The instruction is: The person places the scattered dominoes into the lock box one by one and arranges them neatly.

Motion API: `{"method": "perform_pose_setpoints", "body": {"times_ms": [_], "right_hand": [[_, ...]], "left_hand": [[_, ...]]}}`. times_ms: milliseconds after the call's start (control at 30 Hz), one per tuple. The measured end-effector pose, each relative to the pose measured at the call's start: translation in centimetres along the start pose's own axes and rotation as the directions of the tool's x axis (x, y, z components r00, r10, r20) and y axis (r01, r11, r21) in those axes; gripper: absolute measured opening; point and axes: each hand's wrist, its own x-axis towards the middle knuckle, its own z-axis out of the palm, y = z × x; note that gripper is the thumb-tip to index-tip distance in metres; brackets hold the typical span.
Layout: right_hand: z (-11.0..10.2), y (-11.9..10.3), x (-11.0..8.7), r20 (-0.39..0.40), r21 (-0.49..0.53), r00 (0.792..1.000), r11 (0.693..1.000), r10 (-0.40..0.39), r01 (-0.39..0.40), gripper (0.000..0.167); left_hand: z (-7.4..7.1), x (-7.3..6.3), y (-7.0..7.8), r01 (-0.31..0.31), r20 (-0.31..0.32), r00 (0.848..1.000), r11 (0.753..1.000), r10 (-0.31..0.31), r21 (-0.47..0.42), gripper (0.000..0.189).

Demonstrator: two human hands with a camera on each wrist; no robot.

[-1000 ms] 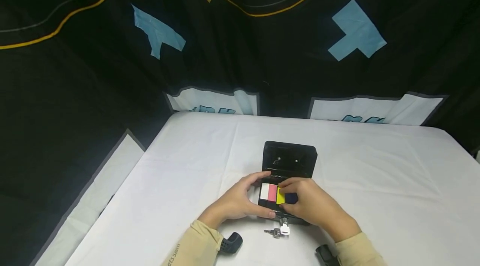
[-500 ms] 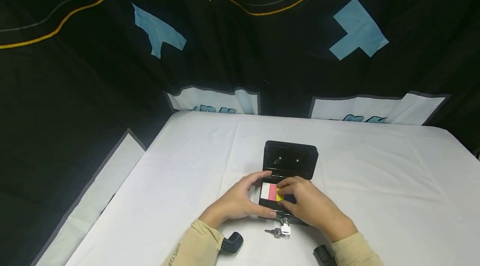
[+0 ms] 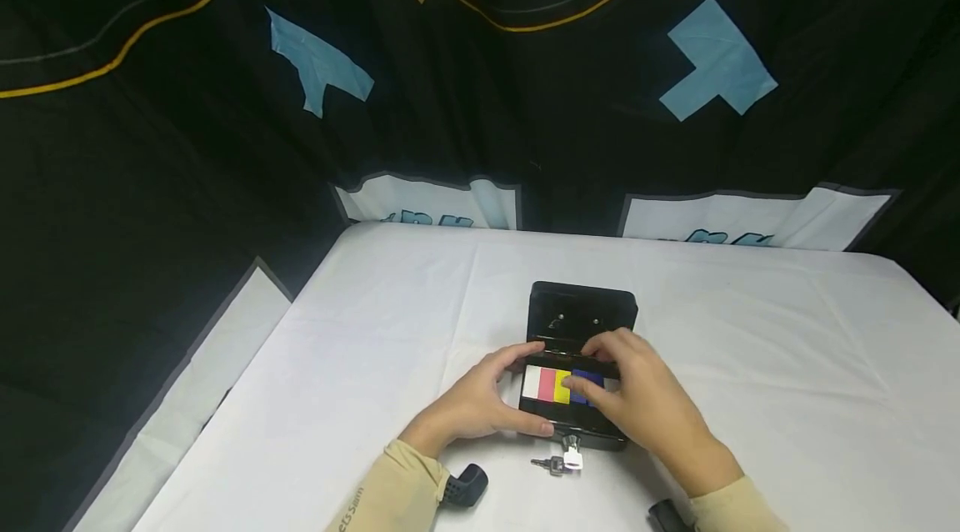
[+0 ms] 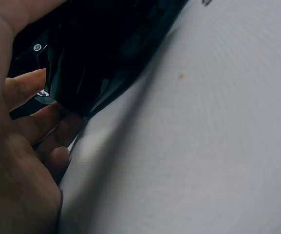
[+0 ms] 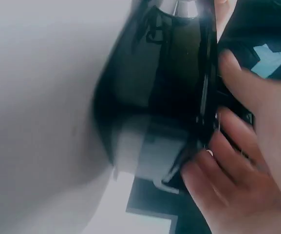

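Observation:
A small black cash box (image 3: 588,434) stands with its lid (image 3: 581,308) raised. Side by side inside lie a white block (image 3: 531,382), a pink block (image 3: 547,384), a yellow block (image 3: 562,390) and dark blue blocks (image 3: 579,395). My left hand (image 3: 476,399) holds the box's left end, thumb along the front and forefinger at the back rim; the left wrist view shows other fingers against the dark wall (image 4: 106,53). Over the right part of the box is my right hand (image 3: 645,390), thumb and fingers spread apart, the thumb tip by the yellow and blue blocks.
A key (image 3: 555,465) hangs from the silver lock (image 3: 572,455) on the box's front. White cloth (image 3: 375,348) covers the table. Behind it hangs a dark curtain (image 3: 510,123) with blue tape pieces (image 3: 720,57).
My right hand has let go of the yellow block and shifted right, spreading its fingers and uncovering the blue blocks. The left hand has stayed on the box.

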Motion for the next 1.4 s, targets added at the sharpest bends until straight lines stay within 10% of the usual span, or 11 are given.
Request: {"method": "perform_pose_setpoints", "body": {"times_ms": [133,333,667,1400], "right_hand": [[-1.6,0.7,-0.5,0.013,0.046,0.98,0.979,0.197,-0.197,0.064],[-2.8,2.8,-1.8,0.296,0.15,0.907,0.923,0.3,-0.355,0.095],[-2.0,6.0,-2.8,0.374,0.433,0.926,0.875,0.046,-0.218,0.099],[-0.7,6.6,-3.7,0.335,0.382,0.939,0.899,0.083,-0.216,0.098]], "left_hand": [[0.1,0.0,0.1,0.017,-0.008,1.0,1.0,-0.017,0.0,0.097],[0.0,-0.1,0.1,0.037,-0.019,0.999,0.999,-0.037,-0.007,0.098],[-0.1,0.0,-0.1,0.023,-0.016,1.0,1.0,-0.023,-0.007,0.097],[0.3,-0.5,-0.1,0.028,-0.012,1.0,1.0,-0.028,-0.012,0.097]]}}
